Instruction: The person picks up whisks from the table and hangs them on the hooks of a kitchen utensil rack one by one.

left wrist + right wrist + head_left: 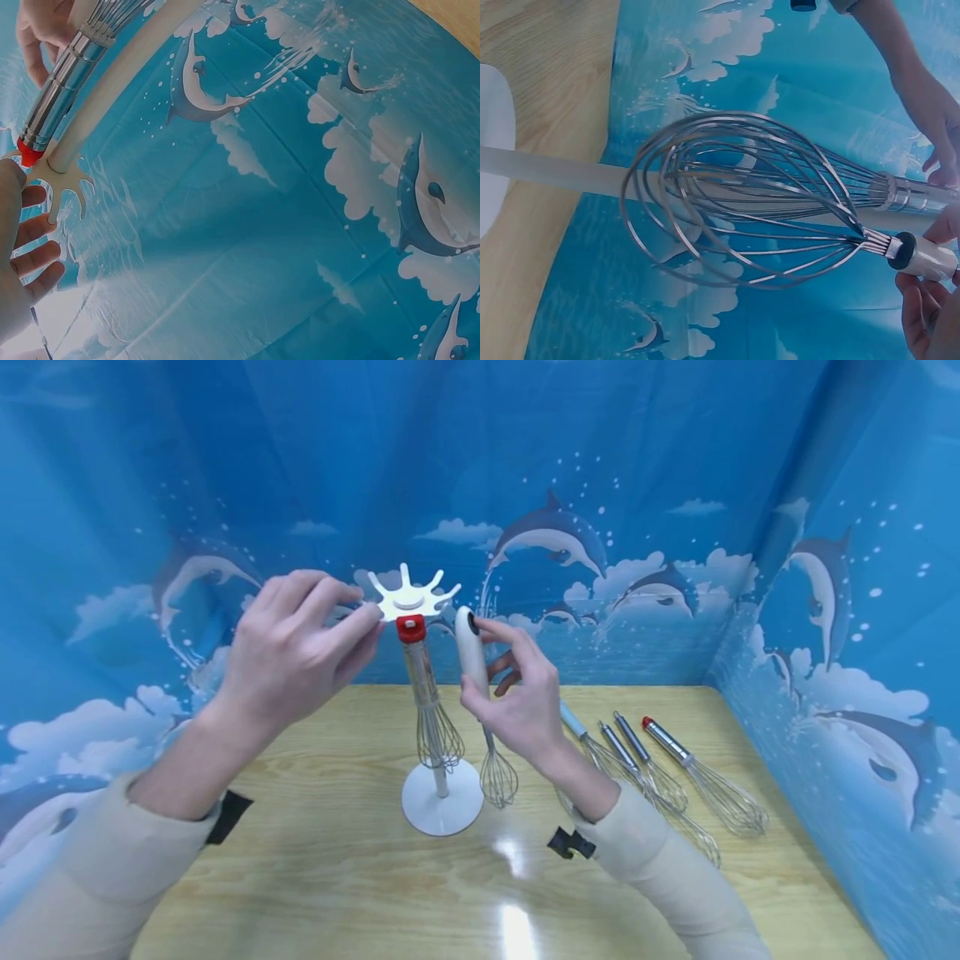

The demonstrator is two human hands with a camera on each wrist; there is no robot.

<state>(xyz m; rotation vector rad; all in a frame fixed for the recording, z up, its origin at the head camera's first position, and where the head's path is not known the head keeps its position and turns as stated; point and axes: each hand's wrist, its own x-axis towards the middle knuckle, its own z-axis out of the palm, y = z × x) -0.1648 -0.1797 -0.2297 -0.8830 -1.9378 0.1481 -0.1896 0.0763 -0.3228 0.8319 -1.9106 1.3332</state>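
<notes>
A white stand (410,603) with a round base has prongs fanned out at its top. My left hand (288,639) is at the top's left edge, thumb and forefinger pinching a prong. A metal whisk (422,672) with a red end hangs upright from the stand, wires down, close to the left fingertips. My right hand (521,693) grips a second whisk by its white handle (470,652), just right of the hanging one. Its wire loops (735,202) point down and overlap the stand's pole in the right wrist view.
Several whisks lie on the wooden table at the right, partly behind the right forearm; one has a red-tipped metal handle (667,739), another a light blue handle (572,720). The stand's base (442,810) rests on the table. Blue dolphin-print curtains (465,460) enclose the back and sides.
</notes>
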